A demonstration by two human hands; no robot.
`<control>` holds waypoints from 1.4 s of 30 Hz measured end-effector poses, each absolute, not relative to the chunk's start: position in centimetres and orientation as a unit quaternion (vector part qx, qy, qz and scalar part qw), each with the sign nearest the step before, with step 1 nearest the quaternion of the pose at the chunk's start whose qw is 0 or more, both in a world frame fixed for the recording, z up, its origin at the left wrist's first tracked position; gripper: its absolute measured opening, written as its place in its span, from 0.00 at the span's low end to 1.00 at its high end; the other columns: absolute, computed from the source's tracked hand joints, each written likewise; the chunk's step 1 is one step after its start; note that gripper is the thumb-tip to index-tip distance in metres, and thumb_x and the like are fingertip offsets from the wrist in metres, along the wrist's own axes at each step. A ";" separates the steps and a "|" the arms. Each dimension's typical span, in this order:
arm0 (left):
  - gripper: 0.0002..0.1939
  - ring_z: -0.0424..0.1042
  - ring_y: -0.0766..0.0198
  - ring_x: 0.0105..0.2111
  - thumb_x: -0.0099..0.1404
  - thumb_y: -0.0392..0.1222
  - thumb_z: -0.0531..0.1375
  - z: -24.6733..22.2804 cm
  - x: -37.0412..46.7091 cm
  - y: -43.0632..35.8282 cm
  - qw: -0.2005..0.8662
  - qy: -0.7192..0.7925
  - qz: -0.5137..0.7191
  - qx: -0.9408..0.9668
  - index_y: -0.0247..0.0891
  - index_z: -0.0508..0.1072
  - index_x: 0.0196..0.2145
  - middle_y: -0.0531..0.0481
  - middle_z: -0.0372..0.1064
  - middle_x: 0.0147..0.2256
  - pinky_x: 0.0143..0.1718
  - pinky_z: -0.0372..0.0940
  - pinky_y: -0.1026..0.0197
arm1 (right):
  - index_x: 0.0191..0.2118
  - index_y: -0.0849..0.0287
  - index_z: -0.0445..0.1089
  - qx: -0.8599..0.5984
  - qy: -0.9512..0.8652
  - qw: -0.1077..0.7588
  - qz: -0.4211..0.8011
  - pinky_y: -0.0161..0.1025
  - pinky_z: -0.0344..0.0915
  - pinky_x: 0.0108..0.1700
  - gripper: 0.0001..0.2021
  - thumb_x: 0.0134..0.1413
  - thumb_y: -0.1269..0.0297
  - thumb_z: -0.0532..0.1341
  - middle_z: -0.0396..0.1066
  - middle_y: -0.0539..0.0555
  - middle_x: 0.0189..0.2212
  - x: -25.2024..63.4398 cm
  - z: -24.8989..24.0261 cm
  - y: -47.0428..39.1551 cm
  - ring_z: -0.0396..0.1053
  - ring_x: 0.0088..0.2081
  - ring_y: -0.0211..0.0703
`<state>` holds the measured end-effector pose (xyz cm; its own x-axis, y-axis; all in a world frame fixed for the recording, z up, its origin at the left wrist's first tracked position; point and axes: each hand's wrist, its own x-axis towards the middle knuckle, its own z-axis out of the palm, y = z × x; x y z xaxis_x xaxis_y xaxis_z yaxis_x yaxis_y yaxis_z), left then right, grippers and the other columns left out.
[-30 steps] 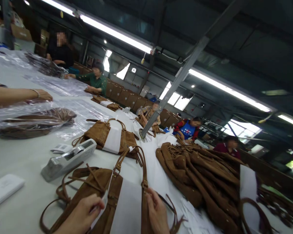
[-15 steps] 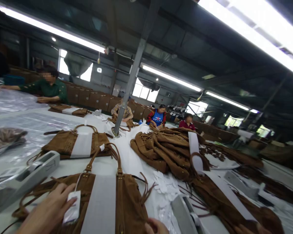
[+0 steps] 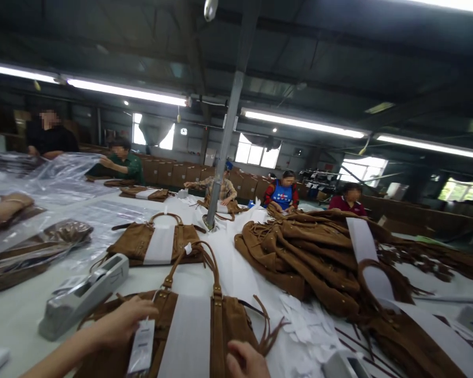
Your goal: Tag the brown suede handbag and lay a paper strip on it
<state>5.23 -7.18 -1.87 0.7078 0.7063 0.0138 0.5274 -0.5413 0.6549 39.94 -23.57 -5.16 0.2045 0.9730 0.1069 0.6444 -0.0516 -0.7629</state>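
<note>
Brown suede-like leather is shaped into a soft handbag [image 3: 218, 336], laid toward the near edge of the table [image 3: 21, 317] and crossed by a smooth white paper band [image 3: 189, 336]. The flat hang tag [image 3: 142, 346], seen edge-on a second ago, is now turned face outward below the bent fingers of the left hand [image 3: 122, 320], so its marking is apparently exposed; whether it is pinched cannot be told. The right hand [image 3: 247, 361] has been lowered from the handle base; its grip is cut off by the view. Stringy tassels [image 3: 271, 333] are splayed alongside.
</note>
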 end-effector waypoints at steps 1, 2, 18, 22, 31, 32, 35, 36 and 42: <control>0.17 0.66 0.51 0.48 0.54 0.38 0.55 -1.9 5.2 -6.7 0.344 0.375 0.145 0.848 0.45 0.74 0.42 0.49 0.71 0.46 0.53 0.56 0.54 | 0.35 0.56 0.74 -0.687 -0.588 0.356 0.235 0.39 0.62 0.35 0.11 0.47 0.60 0.56 0.73 0.53 0.28 38.9 -4.6 -22.2 0.69 0.30 0.45; 0.16 0.68 0.52 0.46 0.54 0.40 0.56 -2.1 5.2 -6.2 0.367 0.398 0.149 0.827 0.44 0.74 0.40 0.49 0.73 0.43 0.51 0.58 0.55 | 0.33 0.56 0.73 -0.689 -0.580 0.361 0.243 0.38 0.61 0.34 0.10 0.47 0.61 0.57 0.72 0.52 0.26 37.9 -4.4 -20.7 0.68 0.29 0.44; 0.10 0.57 0.69 0.16 0.40 0.39 0.61 -5.5 7.0 -2.5 0.609 0.475 0.185 0.607 0.40 0.63 0.24 0.60 0.58 0.16 0.18 0.49 0.66 | 0.29 0.62 0.70 -0.485 -0.114 0.479 0.723 0.40 0.69 0.32 0.07 0.47 0.63 0.60 0.73 0.55 0.21 32.9 -9.1 -12.9 0.72 0.24 0.45; 0.12 0.68 0.67 0.32 0.47 0.46 0.61 -4.8 7.2 -3.1 0.675 0.419 0.267 0.546 0.40 0.64 0.28 0.55 0.67 0.30 0.37 0.63 0.65 | 0.32 0.66 0.72 -0.397 -0.089 0.456 0.792 0.42 0.70 0.37 0.11 0.48 0.61 0.59 0.76 0.59 0.27 33.2 -8.7 -13.4 0.74 0.29 0.48; 0.14 0.62 0.66 0.23 0.35 0.33 0.57 -9.0 6.8 -2.4 0.553 0.494 0.238 0.628 0.37 0.65 0.26 0.60 0.62 0.19 0.24 0.53 0.65 | 0.34 0.67 0.72 -0.408 -0.123 0.464 0.777 0.41 0.69 0.40 0.14 0.48 0.61 0.56 0.75 0.58 0.25 33.4 -8.7 -13.6 0.73 0.28 0.45; 0.16 0.62 0.66 0.22 0.34 0.32 0.55 -9.4 7.0 -2.3 0.550 0.497 0.241 0.627 0.37 0.65 0.26 0.60 0.62 0.19 0.22 0.53 0.65 | 0.35 0.66 0.71 -0.408 -0.128 0.466 0.775 0.42 0.69 0.40 0.14 0.47 0.61 0.57 0.75 0.59 0.25 33.3 -8.7 -13.5 0.74 0.29 0.46; 0.16 0.62 0.65 0.19 0.34 0.33 0.53 -10.2 8.7 -2.5 0.552 0.508 0.250 0.612 0.39 0.62 0.26 0.60 0.62 0.18 0.18 0.53 0.66 | 0.39 0.65 0.70 -0.395 -0.134 0.475 0.775 0.47 0.69 0.40 0.17 0.43 0.59 0.60 0.75 0.59 0.26 33.0 -9.0 -13.3 0.74 0.32 0.51; 0.15 0.63 0.65 0.19 0.34 0.34 0.54 -10.5 9.6 -2.7 0.554 0.512 0.256 0.605 0.39 0.61 0.26 0.60 0.62 0.19 0.17 0.54 0.66 | 0.40 0.65 0.69 -0.390 -0.135 0.481 0.773 0.48 0.69 0.40 0.19 0.42 0.59 0.61 0.76 0.59 0.27 33.0 -9.0 -13.3 0.74 0.32 0.52; 0.13 0.63 0.67 0.19 0.40 0.36 0.60 -11.8 15.8 -3.0 0.535 0.542 0.317 0.566 0.40 0.60 0.25 0.61 0.59 0.17 0.20 0.59 0.66 | 0.44 0.63 0.68 -0.420 -0.239 0.495 0.722 0.50 0.69 0.38 0.24 0.38 0.57 0.65 0.76 0.57 0.28 32.9 -9.5 -13.1 0.74 0.31 0.52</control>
<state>15.83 -3.03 -11.82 0.2123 0.9518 -0.2213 0.2744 0.1593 0.9483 32.88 -13.07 -9.51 -0.1568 0.9155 -0.3706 -0.5142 -0.3960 -0.7608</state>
